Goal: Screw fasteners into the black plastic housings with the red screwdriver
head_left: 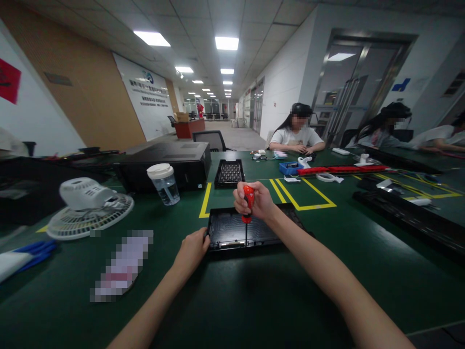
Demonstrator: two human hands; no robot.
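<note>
A red-handled screwdriver [247, 219] stands upright in my right hand [258, 199], whose fingers wrap round the handle. Its dark shaft runs down to the near edge of a shallow black plastic panel [232, 228] lying on the table. At the panel's near left corner, my left hand [192, 246] is closed on the rim; its fingertips are partly hidden. A small metallic strip [233, 244] lies along the panel's near inside edge, beside the screwdriver tip. My right forearm covers part of the panel's right side.
Beyond the panel sits a black tray of small parts [229, 173]. To the left are a water cup [164, 184], a white fan [89, 206] and a large black case [163, 162]. A blue bin [289, 168] and long black parts [407, 225] lie right; co-workers sit beyond.
</note>
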